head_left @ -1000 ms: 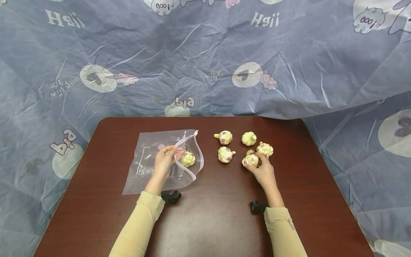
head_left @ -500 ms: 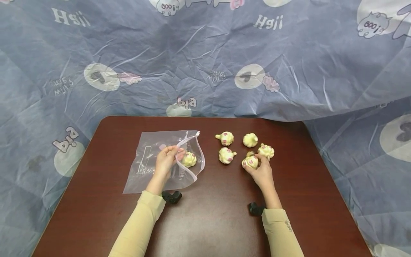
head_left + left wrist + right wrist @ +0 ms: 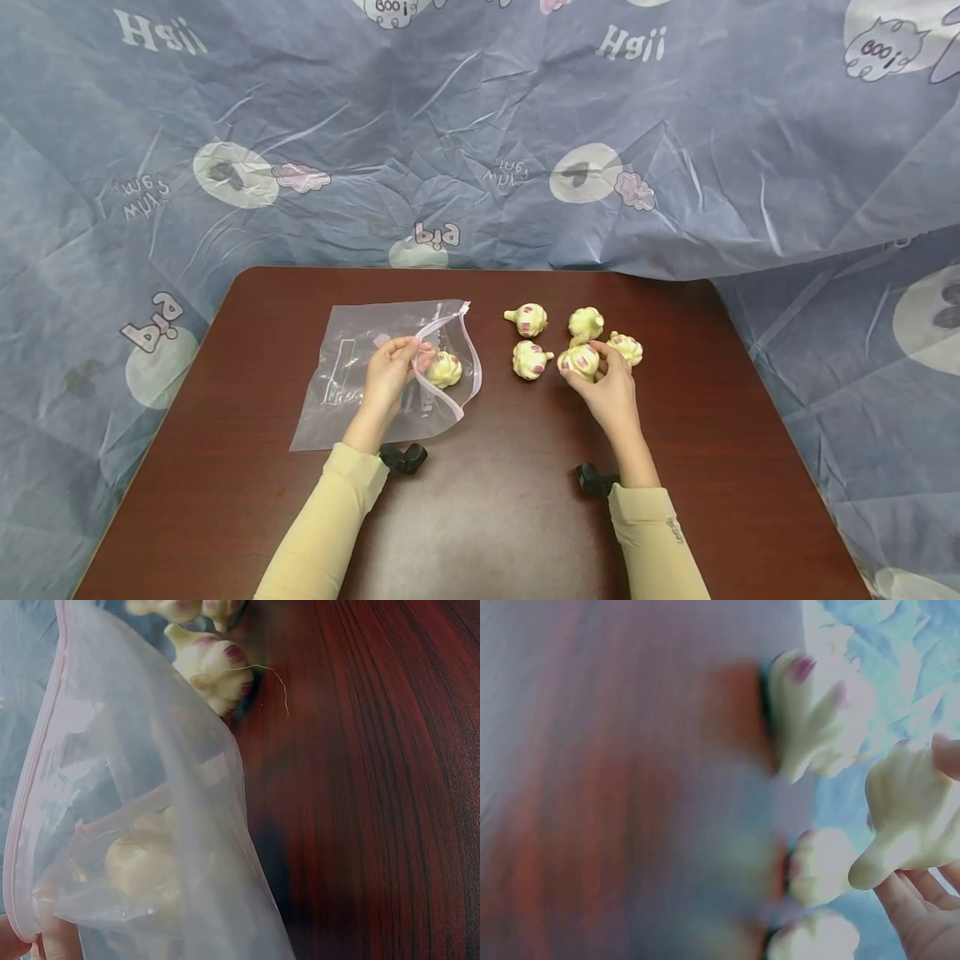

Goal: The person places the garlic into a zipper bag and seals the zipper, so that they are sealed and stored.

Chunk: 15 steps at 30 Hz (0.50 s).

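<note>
My left hand [image 3: 388,371] pinches the near edge of the mouth of a clear zip bag [image 3: 315,421], which lies on the table with its mouth spread toward the right. Inside, close to the mouth, sits a garlic bulb [image 3: 444,369]; through the plastic that bulb [image 3: 146,870] looks hazy in the left wrist view. Between thumb and fingers, my right hand [image 3: 613,396] grips another garlic bulb [image 3: 579,362]. In the right wrist view, the held bulb [image 3: 911,810] has its stem pointing down and left, and the fingers [image 3: 911,911] are under it.
Around the held bulb, more garlic bulbs lie on the brown table [image 3: 465,517]: one at back left [image 3: 531,319], one at front left [image 3: 531,360], one behind [image 3: 586,323], one at right [image 3: 625,350]. A blue printed sheet [image 3: 480,150] hangs behind the table.
My right hand has raised the garlic bulb it grips and shifted it slightly left. The left hand keeps its pinch on the bag, nearly still.
</note>
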### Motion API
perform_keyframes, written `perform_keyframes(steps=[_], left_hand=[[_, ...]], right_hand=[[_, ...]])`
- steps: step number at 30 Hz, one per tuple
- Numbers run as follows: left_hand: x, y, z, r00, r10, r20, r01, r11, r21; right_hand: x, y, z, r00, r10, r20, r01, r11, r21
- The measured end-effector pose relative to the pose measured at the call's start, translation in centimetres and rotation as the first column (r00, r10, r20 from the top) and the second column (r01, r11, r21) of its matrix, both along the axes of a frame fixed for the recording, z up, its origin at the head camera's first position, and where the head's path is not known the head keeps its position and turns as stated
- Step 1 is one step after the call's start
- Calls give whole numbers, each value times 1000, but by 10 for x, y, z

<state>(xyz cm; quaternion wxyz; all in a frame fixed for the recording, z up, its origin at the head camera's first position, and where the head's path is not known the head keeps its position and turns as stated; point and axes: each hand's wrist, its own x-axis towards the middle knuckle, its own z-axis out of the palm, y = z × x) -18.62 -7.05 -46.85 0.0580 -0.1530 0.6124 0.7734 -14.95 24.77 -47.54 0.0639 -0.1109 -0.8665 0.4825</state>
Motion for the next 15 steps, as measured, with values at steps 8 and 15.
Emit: perform_keyframes(steps=[8,15], left_hand=[[1,3,4,1000,-2,-11,2,1000,24],[2,4,5,1000,-3,-3,3,1000,24]], right_hand=[[-4,-30,25,994,86,-72,-89,995,-46],[-10,-71,21,969,219,-114,-222,975,-19]])
